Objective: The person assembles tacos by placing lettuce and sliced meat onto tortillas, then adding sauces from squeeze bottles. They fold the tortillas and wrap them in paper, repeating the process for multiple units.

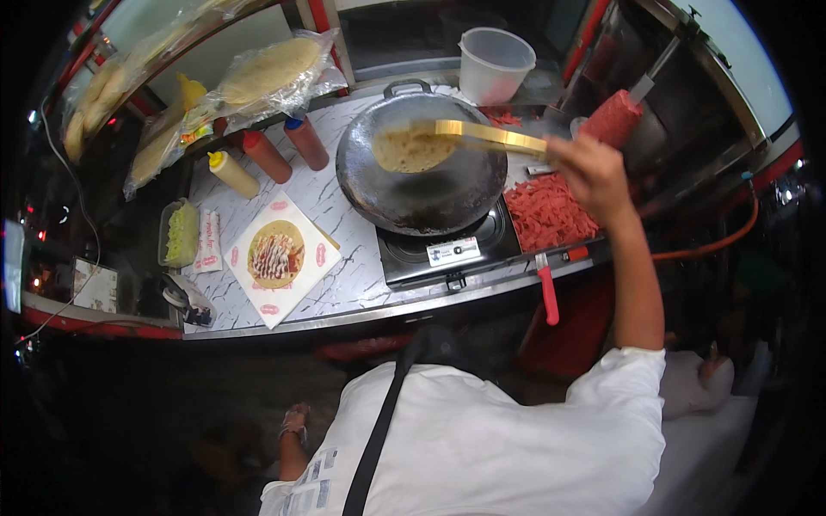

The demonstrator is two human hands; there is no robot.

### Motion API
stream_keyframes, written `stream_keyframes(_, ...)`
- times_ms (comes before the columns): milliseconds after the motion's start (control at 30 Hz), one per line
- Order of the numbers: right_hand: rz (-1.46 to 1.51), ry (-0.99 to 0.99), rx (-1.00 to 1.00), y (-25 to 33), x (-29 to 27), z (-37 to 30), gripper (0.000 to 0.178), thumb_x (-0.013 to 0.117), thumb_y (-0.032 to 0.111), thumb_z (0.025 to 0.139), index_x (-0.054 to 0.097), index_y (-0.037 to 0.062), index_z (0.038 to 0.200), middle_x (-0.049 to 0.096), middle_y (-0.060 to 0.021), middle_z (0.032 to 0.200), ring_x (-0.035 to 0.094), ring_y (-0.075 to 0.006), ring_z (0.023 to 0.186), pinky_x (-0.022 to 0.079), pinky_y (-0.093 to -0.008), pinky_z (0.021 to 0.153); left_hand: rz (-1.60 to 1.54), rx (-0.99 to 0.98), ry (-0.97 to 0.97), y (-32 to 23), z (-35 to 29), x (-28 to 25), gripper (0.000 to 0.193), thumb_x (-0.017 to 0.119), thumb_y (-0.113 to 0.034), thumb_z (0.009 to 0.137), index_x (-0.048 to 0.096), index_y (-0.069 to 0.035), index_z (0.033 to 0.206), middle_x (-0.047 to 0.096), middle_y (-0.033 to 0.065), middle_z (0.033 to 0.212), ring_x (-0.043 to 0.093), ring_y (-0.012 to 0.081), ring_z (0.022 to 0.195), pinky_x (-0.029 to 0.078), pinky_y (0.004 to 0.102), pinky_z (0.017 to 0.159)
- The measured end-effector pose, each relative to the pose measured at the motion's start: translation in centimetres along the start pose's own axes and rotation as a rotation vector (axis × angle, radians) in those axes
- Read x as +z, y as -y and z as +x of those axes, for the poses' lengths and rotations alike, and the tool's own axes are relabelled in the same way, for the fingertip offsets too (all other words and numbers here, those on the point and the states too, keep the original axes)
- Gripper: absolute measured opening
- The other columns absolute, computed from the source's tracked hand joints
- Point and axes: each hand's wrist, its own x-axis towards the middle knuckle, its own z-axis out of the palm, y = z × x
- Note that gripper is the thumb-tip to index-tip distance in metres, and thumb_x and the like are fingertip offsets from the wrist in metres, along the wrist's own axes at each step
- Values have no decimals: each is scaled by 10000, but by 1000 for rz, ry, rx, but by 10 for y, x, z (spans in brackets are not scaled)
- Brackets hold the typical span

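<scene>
Head view: the right hand [592, 175] has its grip pressed together around the handle of a long golden spatula [482, 135], which carries a round flatbread [411, 150] above the dark pan [421, 163] on the single-burner stove [447, 245]. The spatula's long axis runs nearly level across the picture, handle at the right in the hand, blade and bread at the left end, slightly lower than the grip. The bread thus lies to the left of the hand, held out over the pan's near-left half. Farther left and lower, well apart from the pan, a filled flatbread [275, 253] sits open on a white paper sheet [303, 288] on the marble-patterned counter [344, 258]; the blade's tip points roughly that way. The left hand does not show, so its grip cannot be told; the right is the only one near the work. Red shredded meat [549, 211] lies just below the hand, beside the stove, and squeeze bottles [268, 156] stand behind the paper.
</scene>
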Motion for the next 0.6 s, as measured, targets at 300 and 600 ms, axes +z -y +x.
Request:
stream_keyframes(300,7,-29,484,-20,7,-38,367,730,133,878,677,57,1233,694,-161,891,708,-260,791,535,-354,708,-224,-38,21,-12,6,-63,338,606,-340,959,666,-60,1139,739,116,987,712,293,863,562,407,746)
stream_keyframes(600,-130,138,904,3,49,-171,451,725,283,886,649,39,1258,701,-251,1020,682,-415,994,532,-451,816,-848,372,-52,-174,-32,-299,314,660,-346,943,690,-38,999,645,54,742,588,144,612,459,262,572)
